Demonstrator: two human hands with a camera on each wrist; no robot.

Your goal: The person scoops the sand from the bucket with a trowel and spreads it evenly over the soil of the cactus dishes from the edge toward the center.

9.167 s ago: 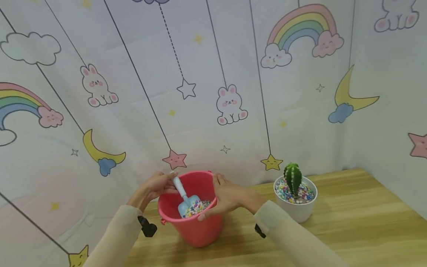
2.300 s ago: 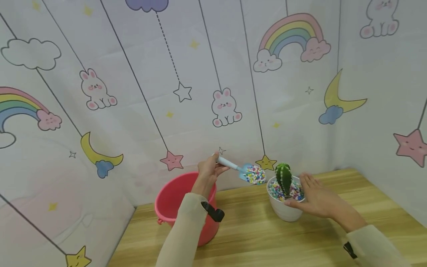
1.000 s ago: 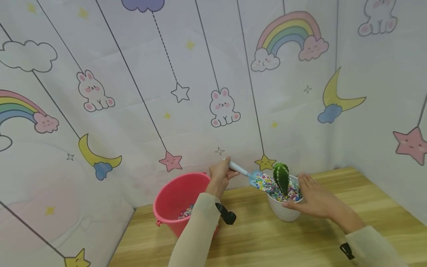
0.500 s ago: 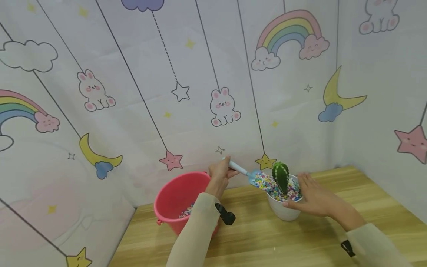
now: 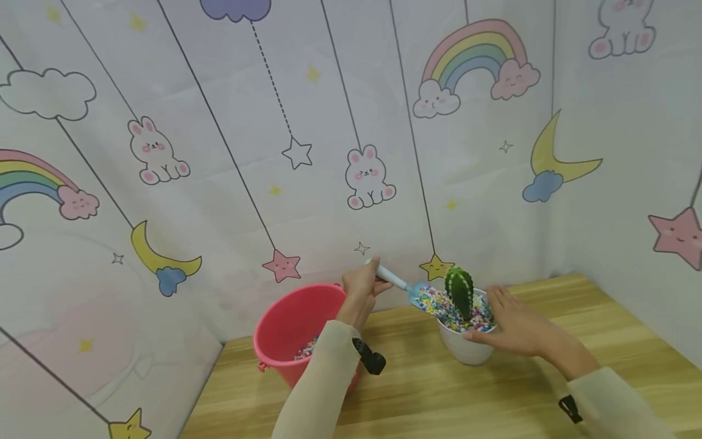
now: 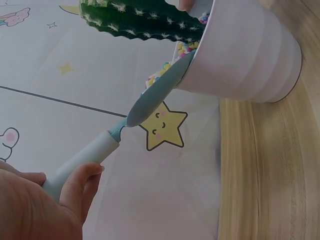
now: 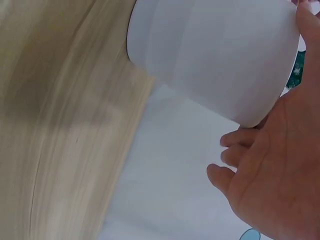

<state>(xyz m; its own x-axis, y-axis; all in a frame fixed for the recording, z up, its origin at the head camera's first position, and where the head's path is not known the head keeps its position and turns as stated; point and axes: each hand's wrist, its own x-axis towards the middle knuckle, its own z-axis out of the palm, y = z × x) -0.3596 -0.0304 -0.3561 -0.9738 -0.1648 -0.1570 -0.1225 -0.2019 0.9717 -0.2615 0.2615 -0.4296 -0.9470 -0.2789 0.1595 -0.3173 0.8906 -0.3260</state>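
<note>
My left hand (image 5: 361,283) grips the pale handle of a light blue toy shovel (image 6: 155,95). Colourful pebbles (image 5: 433,300) lie heaped on its blade, whose tip meets the rim of a white flower pot (image 5: 466,349). Inside the pot a green cactus (image 5: 459,291) stands among more pebbles, leaning slightly left. My right hand (image 5: 518,323) holds the pot by its right side, the thumb at the front rim and the fingers behind. In the right wrist view, the fingers (image 7: 235,145) bend loosely near the rim of the pot.
A red bucket (image 5: 274,347) with pebbles at its bottom stands left of the pot, partly hidden by my left sleeve (image 5: 323,372). Both containers stand on a wooden table (image 5: 406,402). Close behind hangs a white patterned cloth (image 5: 230,183).
The shovel has gone from the bucket, loaded, rightward to the pot's rim. My right hand has moved from bucket to pot. Over the last second, the cactus has shifted slightly left.
</note>
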